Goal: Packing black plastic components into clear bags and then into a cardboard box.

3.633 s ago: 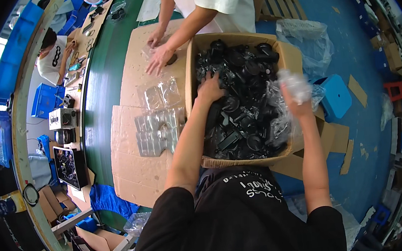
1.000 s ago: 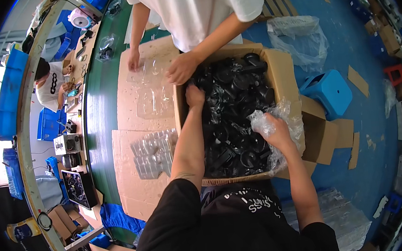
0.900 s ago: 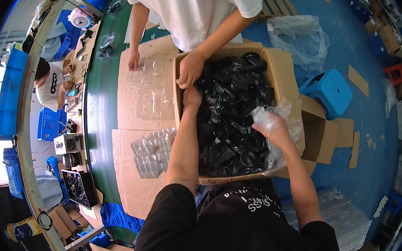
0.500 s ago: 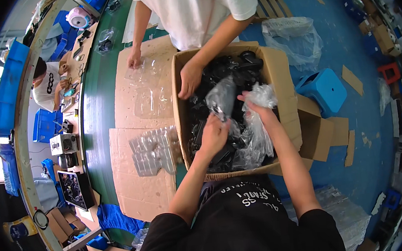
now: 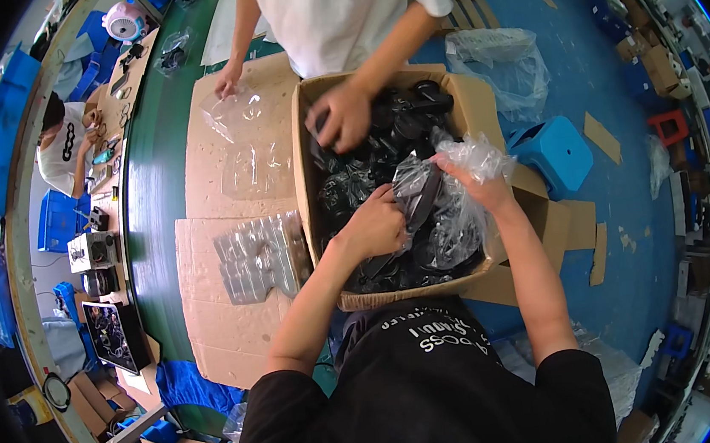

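Note:
A cardboard box (image 5: 304, 184) full of black parts (image 5: 392, 120), many in clear bags, stands in front of me. Over its near half, my left hand (image 5: 378, 221) pinches the side of a clear plastic bag (image 5: 418, 188) with a dark, long part inside; its exact kind is not plain. My right hand (image 5: 475, 182) is closed on crumpled clear plastic (image 5: 479, 157) at the bag's right. More loose film (image 5: 455, 237) hangs below that hand. Across the box, a co-worker's hand (image 5: 343, 118) grips a black part, while their other hand (image 5: 228, 80) touches clear plastic packaging.
Left of the box, clear moulded trays (image 5: 260, 260) lie on cardboard sheets (image 5: 202, 322) over a green table (image 5: 158, 215). To the right are a blue stool (image 5: 555, 155), an opened carton (image 5: 544, 233) and a plastic bag (image 5: 503, 70) on the floor. Another person (image 5: 66, 147) sits at a far-left bench.
My hands have drawn the bag slightly lower and right, and the dark part inside now shows clearly. The co-worker's hand has moved from the box rim inward onto a black part.

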A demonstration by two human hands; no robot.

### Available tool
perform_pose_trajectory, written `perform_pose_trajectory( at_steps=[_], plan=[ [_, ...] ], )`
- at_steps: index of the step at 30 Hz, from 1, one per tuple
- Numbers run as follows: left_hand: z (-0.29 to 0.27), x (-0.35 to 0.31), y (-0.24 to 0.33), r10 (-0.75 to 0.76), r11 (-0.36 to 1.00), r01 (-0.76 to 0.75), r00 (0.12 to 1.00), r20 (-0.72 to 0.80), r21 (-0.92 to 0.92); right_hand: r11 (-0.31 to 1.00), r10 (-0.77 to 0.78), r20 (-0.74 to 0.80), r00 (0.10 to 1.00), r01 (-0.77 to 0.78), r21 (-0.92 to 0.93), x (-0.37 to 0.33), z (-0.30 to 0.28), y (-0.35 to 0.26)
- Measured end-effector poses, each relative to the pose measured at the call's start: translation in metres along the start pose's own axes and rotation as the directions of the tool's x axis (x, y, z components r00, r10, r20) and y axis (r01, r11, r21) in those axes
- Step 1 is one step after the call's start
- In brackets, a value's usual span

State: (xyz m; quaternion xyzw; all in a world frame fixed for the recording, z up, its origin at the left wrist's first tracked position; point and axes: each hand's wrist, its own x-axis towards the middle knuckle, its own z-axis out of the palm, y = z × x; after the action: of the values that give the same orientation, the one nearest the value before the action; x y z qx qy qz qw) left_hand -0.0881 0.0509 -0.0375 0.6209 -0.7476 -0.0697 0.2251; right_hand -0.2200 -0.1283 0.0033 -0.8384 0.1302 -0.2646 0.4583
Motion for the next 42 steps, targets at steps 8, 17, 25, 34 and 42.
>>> perform_pose_trajectory(
  at_steps=[8,17,25,34,42],
  plan=[
    [0.013,-0.024,0.006,-0.76,0.6,0.756,0.641,0.109,-0.26,0.885,-0.385,-0.281,0.879,0.264,-0.385,0.026,-0.002,-0.055],
    [0.003,-0.043,0.015,-0.889,0.299,0.835,0.42,0.183,-0.462,0.788,-0.526,-0.092,0.846,0.444,-0.426,0.058,-0.007,-0.055],
    [-0.015,-0.006,0.012,-0.645,0.729,0.209,0.53,-0.551,-0.652,0.951,-0.289,-0.05,0.956,0.293,0.095,0.051,-0.001,-0.037],
    [-0.049,0.049,-0.025,-0.34,0.337,0.251,0.931,0.131,-0.907,0.663,-0.458,0.388,0.8,0.598,-0.45,0.08,-0.004,-0.053],
    [-0.028,0.061,-0.007,-0.539,0.327,-0.043,0.812,-0.223,-0.944,0.711,-0.451,0.28,0.847,0.531,-0.462,0.079,-0.002,-0.037]
  ],
)
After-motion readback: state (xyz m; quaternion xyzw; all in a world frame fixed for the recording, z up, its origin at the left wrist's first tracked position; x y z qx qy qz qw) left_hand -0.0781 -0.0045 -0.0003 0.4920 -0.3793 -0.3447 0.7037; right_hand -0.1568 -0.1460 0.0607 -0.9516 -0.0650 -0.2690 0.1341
